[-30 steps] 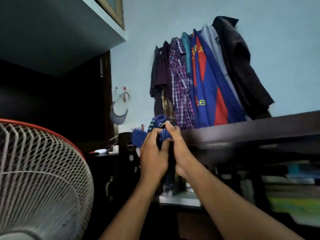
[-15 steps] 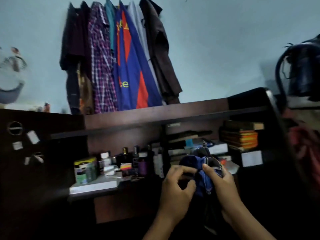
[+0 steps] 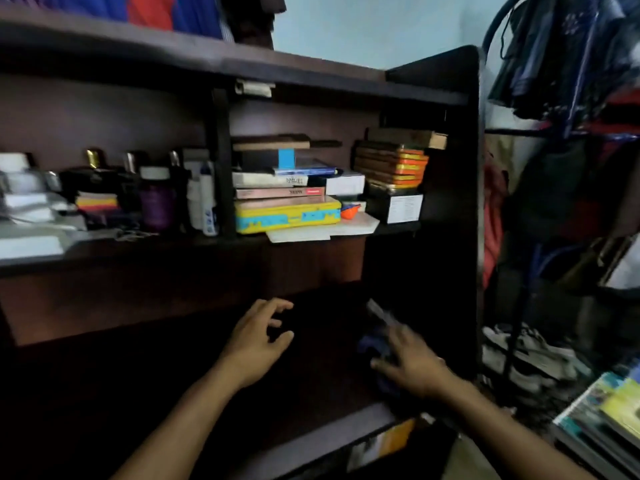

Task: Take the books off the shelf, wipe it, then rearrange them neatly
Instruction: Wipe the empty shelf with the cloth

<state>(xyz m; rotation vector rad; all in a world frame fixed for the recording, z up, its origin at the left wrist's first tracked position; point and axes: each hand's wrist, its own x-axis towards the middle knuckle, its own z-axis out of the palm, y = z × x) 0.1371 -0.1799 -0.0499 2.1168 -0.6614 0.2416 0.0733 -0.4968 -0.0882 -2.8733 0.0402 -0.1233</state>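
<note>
Nearest to the camera, both bare hands are reaching into the dark lower compartment of the brown wooden shelf unit. The left hand is hovering with loosely curled fingers and nothing in its grip. The right hand is blurred; its fingers are looking spread out over a crumpled blue cloth, but I cannot tell whether the grip is really closing on it. Farther back, on the middle shelf board, the books are lying untouched: a flat stack with a yellow and blue book at the bottom, and beside it, to the right, a pile of orange-edged books. Left of the divider, small bottles are standing close together. In my judgement, the loose white paper sheets sticking out under the stack are a risk: pulling the books out carelessly could drag them to the floor. A wide wiping movement could also knock the bottles over.
</note>
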